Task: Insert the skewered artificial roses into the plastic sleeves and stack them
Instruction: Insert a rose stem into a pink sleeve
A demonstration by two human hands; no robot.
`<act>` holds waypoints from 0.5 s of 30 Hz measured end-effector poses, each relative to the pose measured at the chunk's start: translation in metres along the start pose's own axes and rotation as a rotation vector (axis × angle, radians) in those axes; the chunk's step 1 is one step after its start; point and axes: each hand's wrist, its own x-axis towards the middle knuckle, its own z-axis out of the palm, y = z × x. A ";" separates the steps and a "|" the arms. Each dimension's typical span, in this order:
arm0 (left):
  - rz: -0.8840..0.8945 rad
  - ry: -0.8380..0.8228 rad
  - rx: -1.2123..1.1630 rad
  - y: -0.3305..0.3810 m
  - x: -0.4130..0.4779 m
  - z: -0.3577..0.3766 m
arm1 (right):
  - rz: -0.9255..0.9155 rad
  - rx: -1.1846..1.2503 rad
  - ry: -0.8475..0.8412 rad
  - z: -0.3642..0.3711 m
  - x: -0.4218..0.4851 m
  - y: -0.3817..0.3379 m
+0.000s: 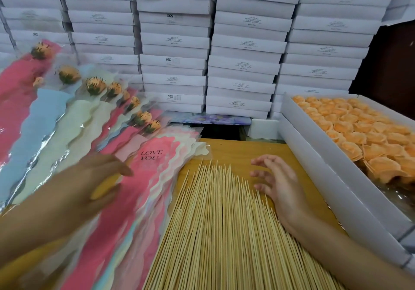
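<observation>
Hovering over the skewers point(215, 222) at lower centre, the right hand point(278, 184) spreads its fingers, holding nothing. The blurred left hand point(96, 177) lies on the pink sleeves point(155, 166), and whether it grips them cannot be told. Sleeved roses point(94, 85) fan out across the upper left.

**Skewers in the middle, sleeves left, roses right**

On the table point(242, 150) the heap of skewers point(215, 222) lies in the middle; the pile of empty sleeves point(155, 166) lies just left of it; filled sleeves point(67, 114) fan out farther left and behind; the open box point(325, 173) of rose heads point(359, 130) stands at the right; stacked boxes point(242, 43) rise behind everything.
</observation>
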 end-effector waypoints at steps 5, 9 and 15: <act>0.233 -0.131 -0.059 0.088 0.026 0.009 | 0.001 -0.033 -0.029 0.001 -0.002 -0.002; 0.291 -0.130 -0.003 0.108 0.043 0.035 | -0.002 -0.055 -0.053 0.002 -0.003 -0.003; 0.210 -0.169 -0.089 0.095 0.044 0.073 | -0.017 -0.121 -0.111 0.004 -0.007 -0.006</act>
